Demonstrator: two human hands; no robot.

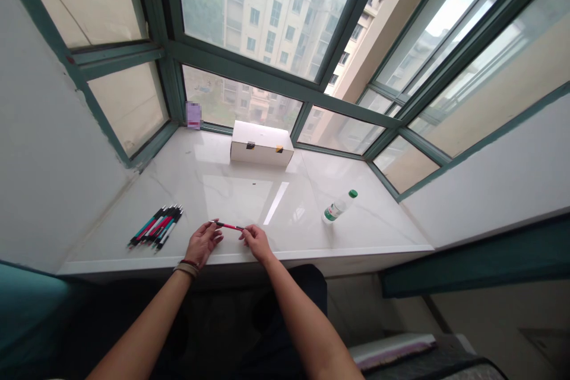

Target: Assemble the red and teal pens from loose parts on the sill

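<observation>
A slim red pen (pixel 230 226) with black ends is held level between my two hands, just above the front of the white windowsill (pixel 294 237). My left hand (pixel 203 243), with bands at its wrist, pinches the pen's left end between thumb and forefinger. At the other end, the fingertips of my right hand (pixel 257 241) are closed on the pen. To the left of my hands lies a pile of several pens (pixel 155 227) in red, teal, white and black, side by side and slanting.
A white box (pixel 262 145) stands against the window at the back. Right of my hands is a clear bottle (pixel 335 210) with a green cap. A small purple item (pixel 193 116) leans in the left window corner. A tiny dark piece (pixel 254 183) lies mid-sill.
</observation>
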